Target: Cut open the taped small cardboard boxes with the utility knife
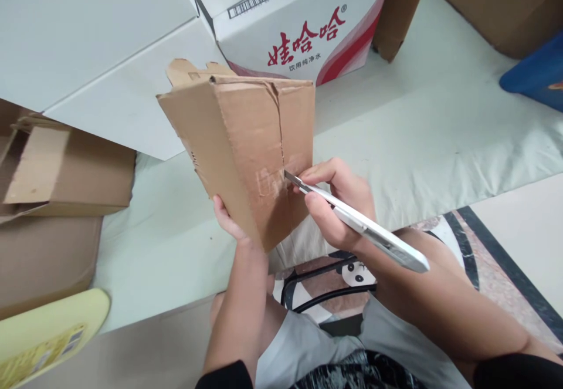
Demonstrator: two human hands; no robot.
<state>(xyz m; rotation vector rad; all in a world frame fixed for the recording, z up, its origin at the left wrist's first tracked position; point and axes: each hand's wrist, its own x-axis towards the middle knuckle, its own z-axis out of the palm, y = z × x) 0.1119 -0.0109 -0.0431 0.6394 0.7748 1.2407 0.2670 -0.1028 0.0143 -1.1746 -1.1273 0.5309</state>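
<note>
Showing red "娃哈哈" (307, 37) with "®" (343, 8) and, beneath, smaller dark "饮用纯净水" (305, 61) on the white carton's (294, 16) front.

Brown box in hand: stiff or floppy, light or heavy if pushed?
Probably light: the brown box is plain cardboard, tilted in the left hand. Likely fairly stiff, as its panels look flat. The seam may give under pressure, since it gapes at the top.

Bright, soft light left a darker shadow low on the cardboard box (250, 148). Wide-angle distortion stretched the picture's edges, and print on the yellow container (53, 321) looked blurred.
</note>
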